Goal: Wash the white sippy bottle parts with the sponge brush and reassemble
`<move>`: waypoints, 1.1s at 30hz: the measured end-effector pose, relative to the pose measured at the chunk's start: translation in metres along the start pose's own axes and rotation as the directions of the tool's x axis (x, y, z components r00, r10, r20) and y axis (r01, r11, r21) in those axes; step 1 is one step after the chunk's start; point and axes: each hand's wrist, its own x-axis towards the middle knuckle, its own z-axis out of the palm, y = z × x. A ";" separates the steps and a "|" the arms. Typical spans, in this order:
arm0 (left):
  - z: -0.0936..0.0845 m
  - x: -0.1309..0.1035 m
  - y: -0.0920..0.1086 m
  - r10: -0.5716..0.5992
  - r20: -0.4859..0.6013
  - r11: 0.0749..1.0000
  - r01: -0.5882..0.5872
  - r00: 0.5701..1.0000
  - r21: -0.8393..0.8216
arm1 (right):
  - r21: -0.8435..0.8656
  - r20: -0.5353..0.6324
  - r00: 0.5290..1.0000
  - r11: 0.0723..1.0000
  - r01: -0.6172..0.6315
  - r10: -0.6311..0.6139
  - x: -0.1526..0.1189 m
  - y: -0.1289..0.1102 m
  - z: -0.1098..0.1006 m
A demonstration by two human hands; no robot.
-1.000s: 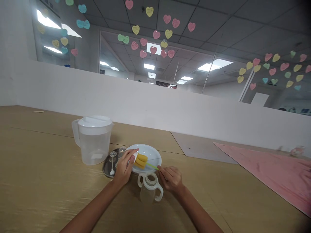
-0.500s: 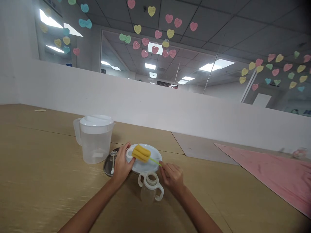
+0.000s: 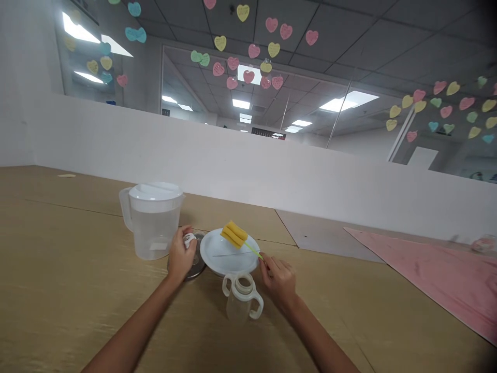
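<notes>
My right hand [image 3: 278, 277] grips the thin green handle of a yellow sponge brush [image 3: 234, 234], whose head is over the white bowl [image 3: 209, 254]. My left hand [image 3: 181, 255] is closed round a small white ring-like piece [image 3: 189, 239] above the dark metal tray [image 3: 199, 263], which it partly hides. Just in front of the bowl stands a clear bottle [image 3: 237, 305] with a white two-handled collar and an open top. A thin straight line or rod lies across the inside of the bowl.
A lidded translucent pitcher [image 3: 155, 228] stands left of the tray. On the right lies a pink cloth [image 3: 435, 274], with a clear object [image 3: 484, 243] behind it. A small flat piece [image 3: 67, 175] rests at the far left. A white wall borders the brown table [image 3: 97, 290].
My left hand has moved left with the white piece, away from the sponge and over the tray. The sponge head has shifted slightly up and right in my right hand.
</notes>
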 end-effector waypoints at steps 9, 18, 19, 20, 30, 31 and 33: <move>0.007 0.000 -0.009 -0.176 0.233 0.984 0.164 0.956 0.070 | 0.002 -0.020 1.000 1.000 -0.021 0.021 0.003 0.001 -0.002; 0.007 -0.002 -0.009 -0.169 0.215 0.985 0.157 0.962 0.071 | 0.009 -0.034 0.999 1.000 -0.015 0.016 0.001 0.002 0.001; 0.007 -0.002 -0.010 -0.167 0.196 0.985 0.157 0.966 0.064 | 0.008 -0.033 0.999 1.000 -0.015 0.015 0.001 0.002 0.001; 0.007 -0.002 -0.010 -0.165 0.175 0.986 0.158 0.971 0.055 | 0.007 -0.029 0.999 1.000 -0.016 0.016 0.001 0.003 0.001; -0.005 -0.017 0.025 0.246 -0.070 0.961 -0.253 0.967 -0.116 | 0.007 -0.015 1.000 1.000 -0.020 0.020 0.002 0.002 -0.001; -0.005 -0.023 0.033 0.376 -0.009 0.919 -0.374 0.927 -0.122 | 0.008 -0.016 1.000 1.000 -0.018 0.018 0.002 0.002 -0.001; -0.003 -0.038 0.050 0.631 0.203 0.776 -0.601 0.749 -0.191 | 0.008 -0.020 1.000 1.000 -0.013 0.014 0.002 0.001 -0.001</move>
